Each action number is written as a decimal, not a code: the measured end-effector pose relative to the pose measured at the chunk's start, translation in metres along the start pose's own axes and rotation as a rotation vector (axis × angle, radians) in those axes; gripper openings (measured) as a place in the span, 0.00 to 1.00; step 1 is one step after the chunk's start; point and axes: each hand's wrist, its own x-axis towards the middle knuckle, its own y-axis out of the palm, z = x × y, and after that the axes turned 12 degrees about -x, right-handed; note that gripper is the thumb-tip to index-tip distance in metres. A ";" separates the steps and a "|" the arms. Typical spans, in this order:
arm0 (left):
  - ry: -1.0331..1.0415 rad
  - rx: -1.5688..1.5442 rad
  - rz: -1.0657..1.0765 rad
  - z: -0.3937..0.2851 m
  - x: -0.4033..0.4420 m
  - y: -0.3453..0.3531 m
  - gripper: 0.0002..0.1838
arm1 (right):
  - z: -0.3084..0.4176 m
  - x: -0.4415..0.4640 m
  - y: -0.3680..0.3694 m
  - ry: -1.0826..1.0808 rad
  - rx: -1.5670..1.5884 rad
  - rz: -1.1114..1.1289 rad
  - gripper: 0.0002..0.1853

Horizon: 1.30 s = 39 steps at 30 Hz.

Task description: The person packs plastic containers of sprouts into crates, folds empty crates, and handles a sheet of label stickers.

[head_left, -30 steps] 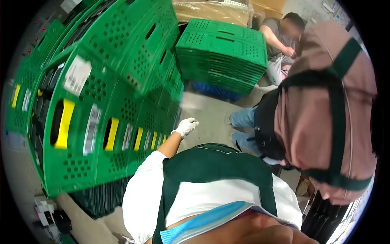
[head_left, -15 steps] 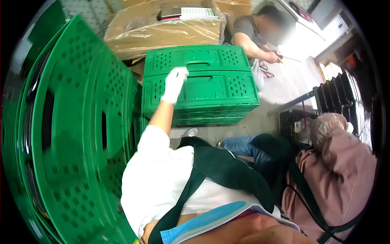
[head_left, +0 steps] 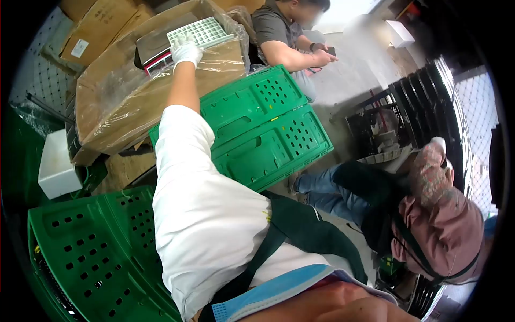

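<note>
My left hand, in a white glove, reaches into a large cardboard box lined with clear plastic. Its fingers look stretched out over the near left corner of a white tray with a grid of small square cells. White on white, the exact contact of the fingertips is hard to make out. Beside and under the tray lies a dark flat box with a red edge. Below my forearm stands a stack of green folded plastic crates. My right hand is out of view.
More green crates stand at lower left, near a white foam box. A seated person holds a phone beyond the stack. Another person in a pink top is close on the right, by black stacked trays.
My left hand has moved from above the green crates to the tray in the cardboard box. My view has turned left, bringing more of that box into sight.
</note>
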 end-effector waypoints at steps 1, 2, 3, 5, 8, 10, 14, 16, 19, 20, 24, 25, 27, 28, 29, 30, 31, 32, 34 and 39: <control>-0.069 -0.029 0.244 -0.004 0.007 -0.007 0.28 | 0.000 -0.004 0.001 0.007 -0.005 0.002 0.11; -0.142 -0.059 0.489 0.007 0.014 0.005 0.29 | 0.001 -0.006 0.002 0.012 -0.010 0.004 0.11; 0.004 -0.117 0.505 0.019 0.016 0.016 0.22 | 0.001 -0.008 0.001 0.011 -0.018 0.006 0.11; -0.078 -0.129 0.389 0.031 0.019 0.036 0.14 | 0.003 -0.011 0.000 0.024 -0.021 0.006 0.11; -0.011 -0.086 0.436 0.025 0.016 0.023 0.15 | 0.001 -0.013 0.003 0.040 -0.007 -0.001 0.11; 0.075 -0.037 0.440 0.022 0.010 0.011 0.13 | 0.001 -0.015 0.003 0.040 -0.006 -0.002 0.11; -0.043 -0.061 0.402 0.021 0.012 0.000 0.13 | 0.002 -0.019 0.003 0.039 -0.003 -0.009 0.12; 0.032 -0.088 0.401 0.024 0.012 -0.002 0.16 | 0.002 -0.022 0.002 0.040 0.005 -0.012 0.12; 0.029 -0.117 0.452 0.024 0.017 -0.007 0.17 | 0.001 -0.027 0.003 0.042 0.013 -0.021 0.12; 0.015 -0.111 0.494 0.023 0.018 -0.006 0.18 | 0.001 -0.026 0.004 0.042 0.014 -0.020 0.12; 0.039 -0.109 0.444 0.014 0.024 -0.018 0.15 | 0.000 -0.027 0.008 0.036 0.027 -0.025 0.12; 0.055 -0.097 0.382 0.012 0.023 -0.022 0.14 | 0.000 -0.028 0.009 0.037 0.034 -0.029 0.12; 0.042 -0.125 0.372 0.006 0.024 -0.032 0.14 | 0.000 -0.030 0.010 0.034 0.041 -0.037 0.12; 0.025 -0.154 0.364 0.004 0.025 -0.033 0.15 | 0.000 -0.031 0.011 0.032 0.046 -0.041 0.12; 0.024 -0.229 0.280 0.003 0.023 -0.032 0.13 | 0.001 -0.030 0.011 0.021 0.049 -0.050 0.12; 0.028 -0.231 0.279 0.001 0.019 -0.030 0.13 | 0.000 -0.033 0.011 0.023 0.054 -0.057 0.12; -0.149 -0.763 0.329 -0.002 0.013 -0.027 0.12 | 0.003 -0.034 0.008 0.013 0.054 -0.065 0.12; -0.197 -1.169 0.407 -0.008 0.002 -0.030 0.11 | 0.004 -0.034 0.006 -0.002 0.059 -0.076 0.12; -0.227 -1.833 0.616 -0.031 -0.035 -0.045 0.13 | 0.012 -0.029 -0.002 -0.066 0.074 -0.115 0.13; -0.423 -2.115 1.141 -0.142 -0.208 -0.090 0.07 | 0.133 -0.059 -0.122 -0.571 0.347 -0.160 0.31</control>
